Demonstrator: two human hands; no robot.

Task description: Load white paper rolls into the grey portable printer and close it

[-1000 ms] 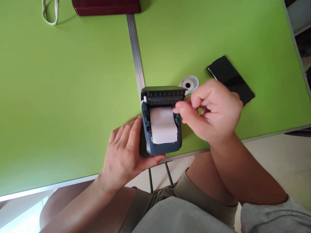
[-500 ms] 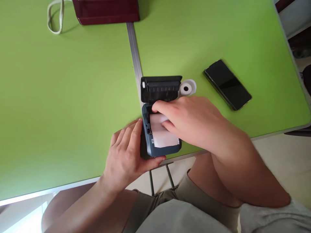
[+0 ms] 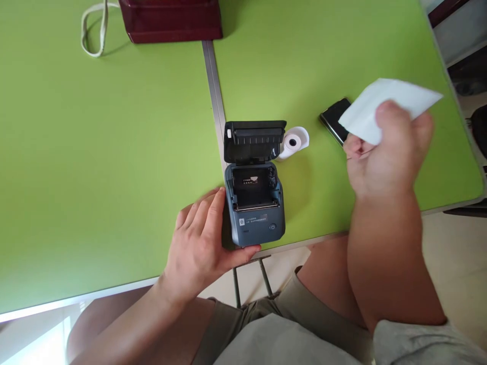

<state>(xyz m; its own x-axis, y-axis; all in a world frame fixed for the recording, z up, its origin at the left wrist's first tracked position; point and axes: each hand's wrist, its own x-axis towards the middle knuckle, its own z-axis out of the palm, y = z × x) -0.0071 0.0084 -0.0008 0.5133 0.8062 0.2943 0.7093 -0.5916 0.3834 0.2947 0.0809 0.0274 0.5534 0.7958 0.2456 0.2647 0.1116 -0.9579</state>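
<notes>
A small dark blue label printer (image 3: 256, 230) sits near the table's front edge with its black lid (image 3: 253, 144) raised. Its paper bay (image 3: 254, 190) shows no roll inside. My left hand (image 3: 200, 241) grips the printer's left side, the thumb along its front edge. To the right, over the phone, my right hand (image 3: 391, 157) is raised and closed on white paper (image 3: 395, 99). A flap of that paper spreads above the thumb; whether a roll is inside the fingers is hidden. A small white paper roll (image 3: 294, 141) stands beside the lid, its loose end curling out.
A black phone (image 3: 335, 119) lies at the right, partly covered by my right hand. At the back is a dark red box (image 3: 173, 20) with a white cord (image 3: 101, 30) at its left. A metal strip (image 3: 213, 81) divides the green table (image 3: 133, 142).
My right hand has pulled the white paper out of the printer's bay and carried it up and to the right. My left hand stays on the printer.
</notes>
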